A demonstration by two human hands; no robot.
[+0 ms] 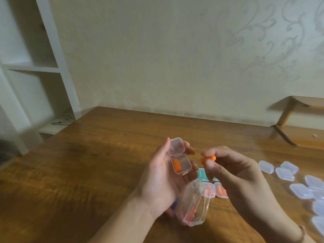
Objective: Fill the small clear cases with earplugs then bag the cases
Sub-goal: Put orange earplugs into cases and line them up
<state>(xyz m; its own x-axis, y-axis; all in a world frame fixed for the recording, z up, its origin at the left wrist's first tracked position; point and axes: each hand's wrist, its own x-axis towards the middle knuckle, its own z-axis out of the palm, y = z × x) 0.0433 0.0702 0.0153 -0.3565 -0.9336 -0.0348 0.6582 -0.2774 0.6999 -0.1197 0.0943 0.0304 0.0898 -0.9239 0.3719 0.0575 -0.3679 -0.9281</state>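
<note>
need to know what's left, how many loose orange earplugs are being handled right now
2: one orange earplug lies in the open case held by the left hand; the other earplug is pinched by the right hand. Others sit in closed cases behind the hands.

Dim, soft, edges bowed and blurred.

The wooden table (105, 155) carries empty clear cases (284, 174); left of them lie filled cases (221, 190).

Little clear case (179, 156) open, one orange earplug (176, 165) inside

A second orange earplug (207, 159) is up in the air just beside it. A clear bag (195, 207) hangs below. Closed empty cases (287, 172) lie on the right; filled cases (214, 189) lie in the middle.
</note>
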